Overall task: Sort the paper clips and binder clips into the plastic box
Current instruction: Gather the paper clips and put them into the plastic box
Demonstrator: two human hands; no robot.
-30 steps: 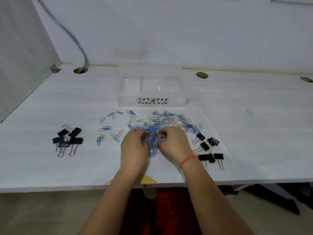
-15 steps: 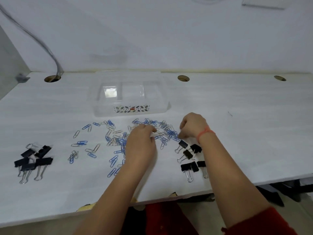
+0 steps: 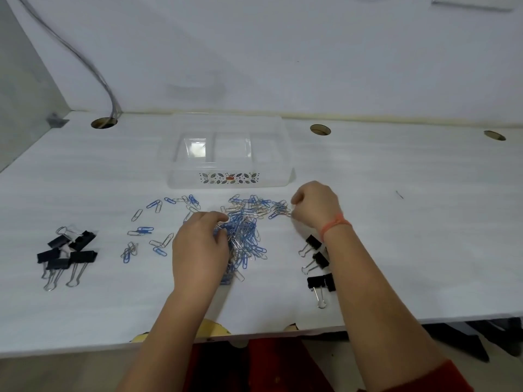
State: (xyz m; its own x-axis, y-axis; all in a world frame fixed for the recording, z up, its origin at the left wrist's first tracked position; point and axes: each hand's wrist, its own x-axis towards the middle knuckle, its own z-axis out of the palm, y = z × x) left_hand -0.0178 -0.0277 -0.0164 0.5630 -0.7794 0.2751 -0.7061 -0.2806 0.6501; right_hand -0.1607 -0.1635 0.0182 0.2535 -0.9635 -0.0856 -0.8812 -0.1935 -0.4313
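While its fingers curl down into the heap, the left hand (image 3: 199, 247) closes thumb and fingertips on a bunch of paper clips (image 3: 246, 233), blue and silver ones tangled in a pile at the middle of the table (image 3: 410, 236). Knuckles up, the right hand (image 3: 315, 205) is curled tight at the pile's right edge, touching the outermost clips; whether it pinches any cannot be told. An orange wristband (image 3: 335, 223) circles that wrist. Loose clips lie scattered to the left of the pile. Black binder clips (image 3: 314, 242) sit in a small group just beside the right forearm, partly hidden by it, and a second group (image 3: 68, 251) lies well apart near the table's left end. Beyond the pile, near it but not touching, stands the clear plastic box (image 3: 271, 181), divided into compartments, a patterned label on its front wall.
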